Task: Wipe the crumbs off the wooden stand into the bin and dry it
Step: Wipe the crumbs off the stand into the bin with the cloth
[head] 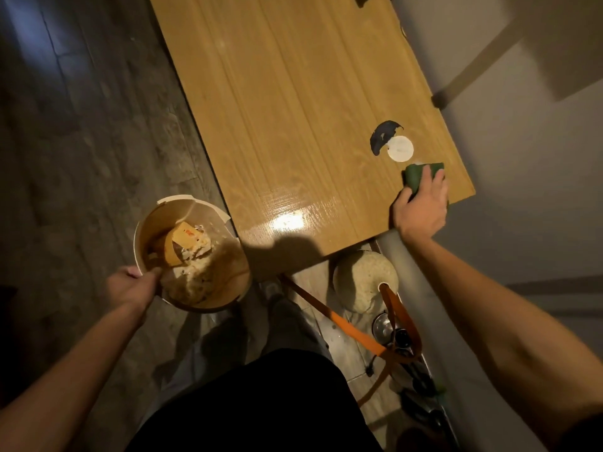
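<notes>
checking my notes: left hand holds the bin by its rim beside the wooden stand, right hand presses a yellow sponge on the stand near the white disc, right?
Not quite: the sponge is green, not yellow, as the head view shows. The rest holds: the left hand holds the bin by its rim beside the wooden stand, and the right hand presses the sponge near the white disc.

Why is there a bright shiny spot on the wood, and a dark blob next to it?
In the head view, lamp glare gleams off the glossy wooden stand near its front edge; the dark blob below looks like the person's own shadow; the room's corners fade dim.
</notes>
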Demonstrator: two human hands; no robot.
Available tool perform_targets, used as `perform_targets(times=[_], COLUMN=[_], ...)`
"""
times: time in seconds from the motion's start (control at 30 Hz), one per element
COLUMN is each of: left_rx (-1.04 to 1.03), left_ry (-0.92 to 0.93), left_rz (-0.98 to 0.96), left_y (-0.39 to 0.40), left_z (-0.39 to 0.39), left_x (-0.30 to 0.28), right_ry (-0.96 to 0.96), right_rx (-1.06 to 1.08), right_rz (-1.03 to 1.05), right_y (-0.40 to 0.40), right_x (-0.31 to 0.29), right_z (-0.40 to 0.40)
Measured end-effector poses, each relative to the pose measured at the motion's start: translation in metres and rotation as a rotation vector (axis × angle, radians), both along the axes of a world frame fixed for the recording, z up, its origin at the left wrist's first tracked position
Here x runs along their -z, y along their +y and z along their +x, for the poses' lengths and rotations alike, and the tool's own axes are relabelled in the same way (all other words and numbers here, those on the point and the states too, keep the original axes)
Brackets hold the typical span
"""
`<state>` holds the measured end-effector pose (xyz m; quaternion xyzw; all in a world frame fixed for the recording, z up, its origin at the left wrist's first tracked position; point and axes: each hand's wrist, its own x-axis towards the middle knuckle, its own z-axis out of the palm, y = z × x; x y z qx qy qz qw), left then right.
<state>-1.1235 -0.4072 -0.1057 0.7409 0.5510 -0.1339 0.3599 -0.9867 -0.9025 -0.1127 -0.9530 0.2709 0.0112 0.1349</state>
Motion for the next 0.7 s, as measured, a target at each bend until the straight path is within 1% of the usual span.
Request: perform_targets(times=[0.07, 0.13, 0.2, 0.3, 0.4, 0.47, 0.5, 0.6, 0.7], left_rx=[0.007, 0.020, 0.032, 0.024, -0.016, -0.037, -0.035, 0.012, 0.030], left_ry=[-0.020, -0.049, -0.098, -0.155, -0.175, -0.197, -0.204, -0.225, -0.235], left_rz=[-0.005, -0.023, -0.079, -0.136, -0.125, -0.127, -0.125, -0.100, -0.082], left_y=[-0.003, -0.006, -0.009, -0.014, -0.011, -0.005, -0.002, 0.008, 0.017], left_z=[0.000, -0.003, -0.010, -0.022, -0.028, -0.028, -0.030, -0.038, -0.047], left_x=[-0.001, 0.000, 0.001, 0.004, 0.007, 0.007, 0.006, 0.004, 0.003], right_ry=[0.011, 0.046, 0.061, 0.039, -0.051, -0.040, -0.025, 0.094, 0.109], right_rx=[-0.087, -0.223, -0.347, -0.471, -0.587, -0.745, -0.775, -0.679, -0.628], right_rz=[-0.023, -0.046, -0.057, -0.012, 0.112, 0.230, 0.308, 0.554, 0.723], right_y=[0.028, 0.061, 0.097, 0.162, 0.238, 0.286, 0.306, 0.349, 0.366], right_x=[0.002, 0.003, 0.003, 0.002, -0.002, -0.005, -0.008, -0.018, -0.030], right_z=[-0.013, -0.034, -0.055, -0.082, -0.115, -0.137, -0.145, -0.155, -0.165])
